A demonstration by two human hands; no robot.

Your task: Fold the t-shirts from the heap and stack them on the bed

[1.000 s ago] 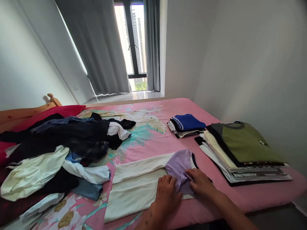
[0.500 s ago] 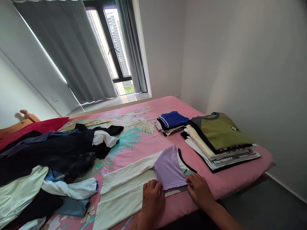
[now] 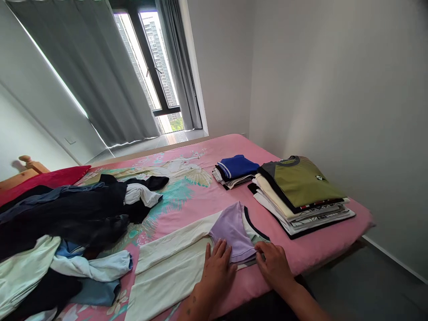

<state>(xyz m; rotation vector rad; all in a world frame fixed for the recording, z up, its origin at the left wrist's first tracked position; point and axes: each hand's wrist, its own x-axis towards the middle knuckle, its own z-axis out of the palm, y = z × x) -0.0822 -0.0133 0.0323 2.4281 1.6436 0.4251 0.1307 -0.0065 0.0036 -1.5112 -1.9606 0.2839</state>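
A cream T-shirt [image 3: 170, 269] lies on the bed in front of me, one side folded inward. Its purple sleeve [image 3: 230, 229] is laid over the body, and a dark-trimmed collar [image 3: 252, 225] faces right. My left hand [image 3: 219, 263] rests flat on the shirt with fingers stretched out, their tips by the lower left of the sleeve. At the right end of the sleeve hem, the bent fingers of my right hand [image 3: 274, 265] pinch the shirt's cloth. The fabric beneath both palms is hidden.
To the right stands a folded stack topped by an olive shirt [image 3: 301, 180]; behind it is a smaller stack with blue cloth [image 3: 239, 166]. Loose dark clothes [image 3: 73, 214] and pale garments [image 3: 93, 265] are heaped left. The pink bed [image 3: 224, 143] ends near the right wall.
My left hand has moved forward from the sleeve hem and spread its fingers flat on the shirt. The right hand stays at the hem's right corner. The view has shifted slightly.
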